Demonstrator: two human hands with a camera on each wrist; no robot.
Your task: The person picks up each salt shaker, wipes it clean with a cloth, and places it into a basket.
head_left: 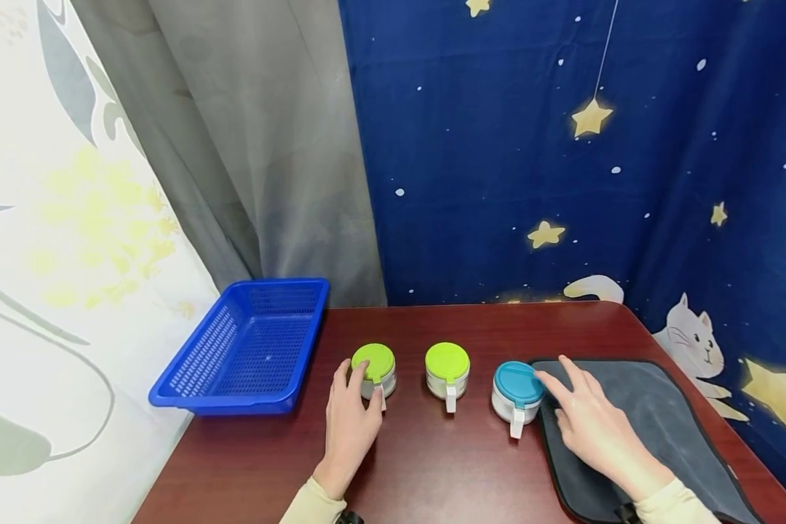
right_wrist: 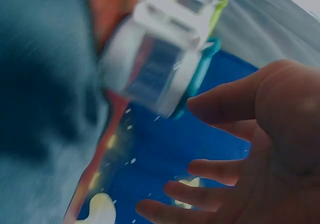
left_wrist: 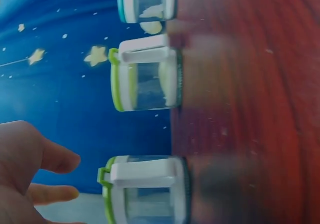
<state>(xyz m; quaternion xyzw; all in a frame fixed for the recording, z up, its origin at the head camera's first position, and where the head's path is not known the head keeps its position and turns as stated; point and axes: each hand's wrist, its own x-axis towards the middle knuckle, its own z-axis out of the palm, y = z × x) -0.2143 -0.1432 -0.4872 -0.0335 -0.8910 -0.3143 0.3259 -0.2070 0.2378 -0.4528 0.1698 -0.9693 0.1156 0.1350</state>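
Left hand point(head_left: 348, 415) touches green-lidded jar point(head_left: 375, 370); right hand point(head_left: 586, 422) touches blue-lidded jar point(head_left: 517, 391).

Both my hands are bare, no gloves, rings or watch showing. Left hand point(head_left: 348, 422), right hand point(head_left: 592, 426). I wear a pale cream long-sleeved top; left sleeve point(head_left: 311, 506) ends in a cuff at the wrist, right sleeve point(head_left: 675, 503) the same. A dark strap point(head_left: 348, 518) peeks out by the left cuff, another dark strap piece point(head_left: 625, 514) by the right cuff. Nails short, unpainted.
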